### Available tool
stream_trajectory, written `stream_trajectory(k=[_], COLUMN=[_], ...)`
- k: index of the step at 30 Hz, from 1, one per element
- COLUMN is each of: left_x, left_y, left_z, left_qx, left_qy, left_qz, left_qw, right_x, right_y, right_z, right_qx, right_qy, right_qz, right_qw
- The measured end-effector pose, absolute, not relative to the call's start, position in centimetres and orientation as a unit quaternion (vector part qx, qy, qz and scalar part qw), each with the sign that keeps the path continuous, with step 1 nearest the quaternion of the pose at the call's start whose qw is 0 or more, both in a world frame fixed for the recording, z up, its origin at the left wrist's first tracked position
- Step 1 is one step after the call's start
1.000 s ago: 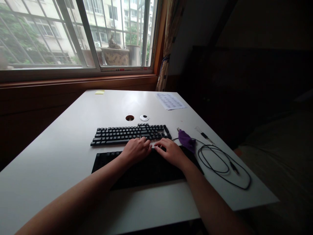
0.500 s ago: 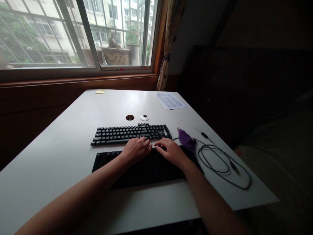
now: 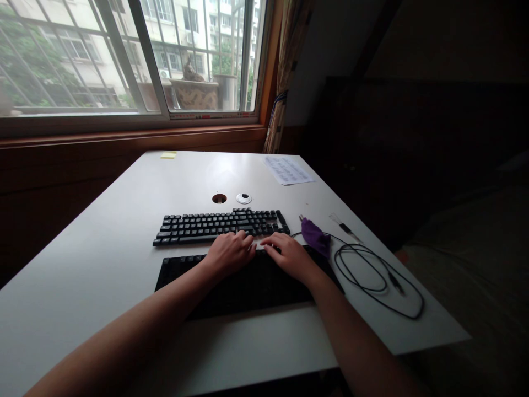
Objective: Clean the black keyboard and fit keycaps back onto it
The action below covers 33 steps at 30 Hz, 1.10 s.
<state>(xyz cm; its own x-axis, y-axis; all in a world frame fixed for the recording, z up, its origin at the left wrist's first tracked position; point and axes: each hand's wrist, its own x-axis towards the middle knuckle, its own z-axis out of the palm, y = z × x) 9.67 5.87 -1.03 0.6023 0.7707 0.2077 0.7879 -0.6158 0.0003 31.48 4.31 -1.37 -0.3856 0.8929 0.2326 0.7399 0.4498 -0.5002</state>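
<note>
A black keyboard base (image 3: 248,292) lies on the white desk, mostly bare, with several keycaps (image 3: 190,259) along its far edge at the left. Behind it, loose black keycaps (image 3: 198,226) are laid out in keyboard rows. My left hand (image 3: 231,252) is over the base's far edge, fingers bent and held together; whatever they grip is hidden. Close to its right, my right hand (image 3: 287,253) has curled fingers with the thumb near the index fingertip. Anything small between them is too dark to make out.
Right of the base lie a purple cloth (image 3: 315,237), a coiled black cable (image 3: 359,270) and a wire keycap puller (image 3: 345,227). Farther back are a cable hole (image 3: 219,199), its round cover (image 3: 243,198), printed papers (image 3: 288,171) and a yellow sticky note (image 3: 168,155).
My right thumb and fingertips have shifted very slightly. My left hand and the keyboard parts stay in place.
</note>
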Motion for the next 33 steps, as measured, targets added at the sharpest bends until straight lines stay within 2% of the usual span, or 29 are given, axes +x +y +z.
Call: stream_trajectory(k=[25,33], left_x=[9.6,9.3], left_y=[5.9,5.7], left_z=[-1.2,0.3], left_qx=[-0.891,-0.878], left_qy=[-0.437,-0.453], left_qz=[-0.11,-0.138], left_qw=[0.057,0.073], right_x=[31.5,31.6], right_y=[4.4,4.3], right_z=[-1.4,-1.4], right_qx=[-0.493,-0.493], right_qy=[-0.818,-0.82], right_qz=[0.162,0.16], right_qw=[0.246,0.243])
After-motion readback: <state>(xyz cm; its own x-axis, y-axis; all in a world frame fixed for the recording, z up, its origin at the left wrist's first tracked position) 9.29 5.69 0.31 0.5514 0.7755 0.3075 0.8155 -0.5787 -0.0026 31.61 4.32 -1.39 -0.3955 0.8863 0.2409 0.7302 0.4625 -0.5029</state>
